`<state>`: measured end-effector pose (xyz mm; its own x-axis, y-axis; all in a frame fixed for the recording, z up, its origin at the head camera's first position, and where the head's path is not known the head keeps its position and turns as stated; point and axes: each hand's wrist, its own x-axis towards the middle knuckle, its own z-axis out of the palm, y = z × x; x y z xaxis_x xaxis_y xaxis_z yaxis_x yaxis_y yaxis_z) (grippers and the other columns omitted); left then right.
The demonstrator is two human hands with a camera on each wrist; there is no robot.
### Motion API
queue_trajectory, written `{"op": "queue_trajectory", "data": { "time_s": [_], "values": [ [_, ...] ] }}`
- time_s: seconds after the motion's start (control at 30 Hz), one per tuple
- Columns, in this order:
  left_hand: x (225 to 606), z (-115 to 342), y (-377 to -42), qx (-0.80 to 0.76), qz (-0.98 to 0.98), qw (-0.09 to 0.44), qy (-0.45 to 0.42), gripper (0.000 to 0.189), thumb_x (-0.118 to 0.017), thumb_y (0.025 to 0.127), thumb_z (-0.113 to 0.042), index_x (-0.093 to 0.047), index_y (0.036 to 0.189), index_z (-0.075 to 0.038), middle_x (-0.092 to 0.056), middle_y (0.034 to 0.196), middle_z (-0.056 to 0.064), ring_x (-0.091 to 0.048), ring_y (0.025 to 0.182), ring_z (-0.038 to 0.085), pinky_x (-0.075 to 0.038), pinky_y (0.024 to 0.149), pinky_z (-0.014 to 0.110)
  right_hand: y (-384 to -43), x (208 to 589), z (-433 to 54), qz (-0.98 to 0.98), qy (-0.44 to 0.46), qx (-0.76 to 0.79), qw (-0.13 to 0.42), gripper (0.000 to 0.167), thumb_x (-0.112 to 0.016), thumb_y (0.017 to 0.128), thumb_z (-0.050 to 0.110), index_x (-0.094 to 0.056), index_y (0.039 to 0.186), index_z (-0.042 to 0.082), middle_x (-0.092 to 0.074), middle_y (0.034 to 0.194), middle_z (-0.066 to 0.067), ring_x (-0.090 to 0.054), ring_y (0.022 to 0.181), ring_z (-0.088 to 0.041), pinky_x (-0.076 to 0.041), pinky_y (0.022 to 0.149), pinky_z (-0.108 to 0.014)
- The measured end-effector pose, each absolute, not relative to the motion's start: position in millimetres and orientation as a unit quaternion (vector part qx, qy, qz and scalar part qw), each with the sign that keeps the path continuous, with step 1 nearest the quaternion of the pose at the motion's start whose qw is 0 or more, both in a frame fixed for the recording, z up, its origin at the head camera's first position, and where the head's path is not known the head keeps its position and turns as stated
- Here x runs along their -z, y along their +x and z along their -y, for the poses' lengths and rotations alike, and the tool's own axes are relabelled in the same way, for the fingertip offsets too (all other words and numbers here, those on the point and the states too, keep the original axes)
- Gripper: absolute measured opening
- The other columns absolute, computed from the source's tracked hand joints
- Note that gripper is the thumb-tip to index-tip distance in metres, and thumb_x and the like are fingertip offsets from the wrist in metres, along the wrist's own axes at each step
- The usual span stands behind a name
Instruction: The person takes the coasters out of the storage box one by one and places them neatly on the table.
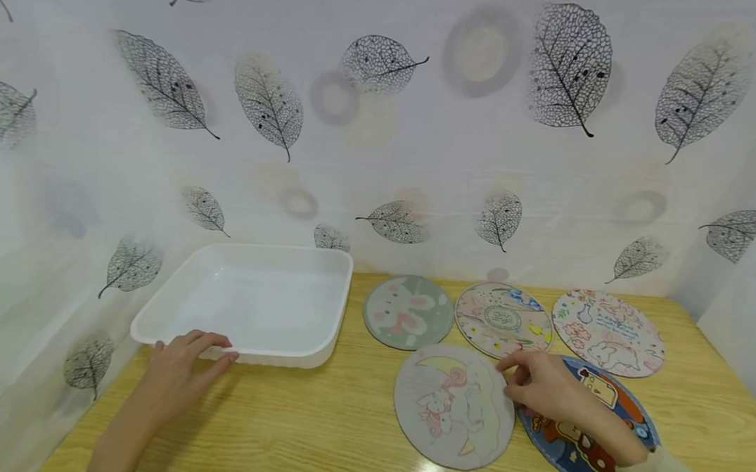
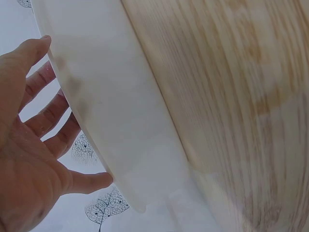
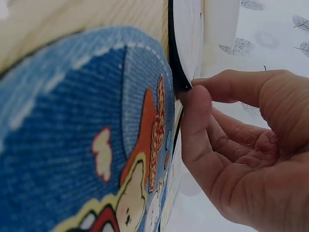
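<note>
Over the near rim of a white plastic tray (image 1: 255, 294) lies my left hand (image 1: 185, 368), its fingers spread and its thumb by the rim. The left wrist view shows fingertips along the edge of the tray (image 2: 116, 96), partly hidden behind it. My right hand (image 1: 545, 384) pinches the right edge of a pale round mouse pad (image 1: 452, 415) with bunnies and a moon on it. The dark underside of that edge shows between thumb and forefinger in the right wrist view. Beneath my right hand and forearm lies a blue denim-look round pad (image 3: 72, 125), partly covered.
Along the back of the wooden table (image 1: 319, 430) lie a green bunny pad (image 1: 408, 313), a floral pad (image 1: 504, 319) and a pink-and-white pad (image 1: 608, 334). A leaf-print sheet (image 1: 444, 161) hangs behind the table and at both sides.
</note>
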<state>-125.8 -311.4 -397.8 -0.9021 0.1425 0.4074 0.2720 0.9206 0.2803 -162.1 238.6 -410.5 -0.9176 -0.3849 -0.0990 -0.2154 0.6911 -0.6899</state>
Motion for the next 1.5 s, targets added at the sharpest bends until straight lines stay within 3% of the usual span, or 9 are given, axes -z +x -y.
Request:
{"op": "queue_trajectory", "data": {
  "time_s": [0.23, 0.57, 1.13, 1.33, 1.5],
  "values": [
    [396.7, 311.7, -125.7, 0.165, 0.965, 0.179, -0.101, 0.017, -0.076, 0.093, -0.031, -0.073, 0.104, -0.018, -0.074, 0.108, 0.012, -0.068, 0.102, 0.044, -0.028, 0.088, 0.089, -160.6, 409.8, -237.9, -0.926, -0.148, 0.324, 0.126, 0.028, -0.077, 0.086, 0.008, -0.073, 0.113, 0.003, -0.064, 0.080, 0.000, -0.056, 0.065, -0.012, -0.046, 0.056, -0.027],
    [397.7, 311.7, -126.7, 0.168, 0.962, 0.190, -0.104, 0.018, -0.077, 0.092, -0.030, -0.073, 0.104, -0.017, -0.074, 0.107, 0.011, -0.068, 0.103, 0.043, -0.028, 0.087, 0.090, -160.0, 409.3, -236.2, -0.928, -0.136, 0.319, 0.135, 0.027, -0.076, 0.086, 0.008, -0.073, 0.112, 0.003, -0.065, 0.081, 0.000, -0.058, 0.068, -0.014, -0.047, 0.058, -0.028],
    [399.1, 310.1, -126.9, 0.169, 0.959, 0.201, -0.107, 0.017, -0.079, 0.090, -0.028, -0.073, 0.102, -0.018, -0.075, 0.105, 0.011, -0.069, 0.100, 0.044, -0.028, 0.086, 0.090, -162.3, 410.1, -232.6, -0.943, -0.121, 0.292, 0.104, 0.025, -0.076, 0.085, 0.007, -0.076, 0.109, 0.005, -0.069, 0.084, 0.000, -0.062, 0.075, -0.012, -0.052, 0.064, -0.031],
    [399.6, 309.9, -126.7, 0.169, 0.957, 0.207, -0.110, 0.017, -0.080, 0.089, -0.027, -0.073, 0.102, -0.018, -0.075, 0.105, 0.010, -0.069, 0.100, 0.042, -0.029, 0.086, 0.089, -159.7, 409.5, -232.5, -0.938, -0.171, 0.283, 0.100, 0.030, -0.079, 0.086, 0.012, -0.074, 0.115, 0.008, -0.067, 0.088, 0.004, -0.056, 0.073, -0.005, -0.046, 0.061, -0.024],
    [400.5, 310.4, -126.8, 0.169, 0.954, 0.218, -0.116, 0.017, -0.081, 0.087, -0.025, -0.074, 0.101, -0.017, -0.075, 0.102, 0.010, -0.070, 0.096, 0.041, -0.031, 0.085, 0.087, -153.2, 411.0, -228.9, -0.915, -0.291, 0.271, 0.072, 0.026, -0.081, 0.087, 0.020, -0.076, 0.112, 0.013, -0.069, 0.104, 0.004, -0.062, 0.085, -0.005, -0.052, 0.067, -0.024]
  ]
}}
